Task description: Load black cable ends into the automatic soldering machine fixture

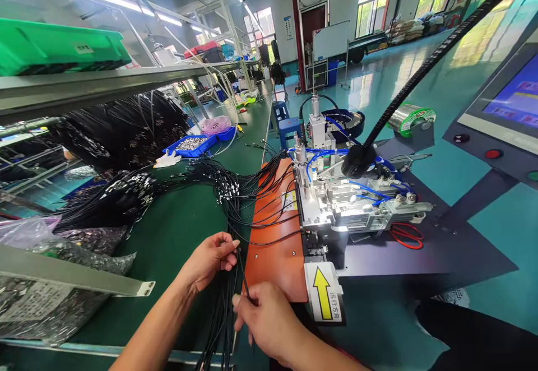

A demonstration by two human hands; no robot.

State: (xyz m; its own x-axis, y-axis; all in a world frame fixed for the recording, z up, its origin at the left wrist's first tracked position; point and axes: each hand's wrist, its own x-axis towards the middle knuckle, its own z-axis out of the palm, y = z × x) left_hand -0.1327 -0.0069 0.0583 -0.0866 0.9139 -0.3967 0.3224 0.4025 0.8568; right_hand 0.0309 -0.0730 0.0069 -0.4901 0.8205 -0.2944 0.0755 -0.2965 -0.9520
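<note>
A thin black cable [242,270] runs between my two hands at the near edge of an orange plate [275,270]. My left hand [213,260] pinches it between thumb and fingertips. Lower and to the right, my right hand [265,318] has its fingers closed on the same cable. Beneath my hands hangs a loose bundle of black cables [218,315]. More cables with pale ends [227,187] spread over the green table [189,219]. Several of them cross the orange plate into the metal machine [336,203].
Right of the plate are a yellow arrow sign [323,292], a black flexible hose [403,74] and a control panel [491,130]. Clear bags of small parts [50,304] lie at the left under a metal bar [84,276]. Blue trays [191,145] stand farther back.
</note>
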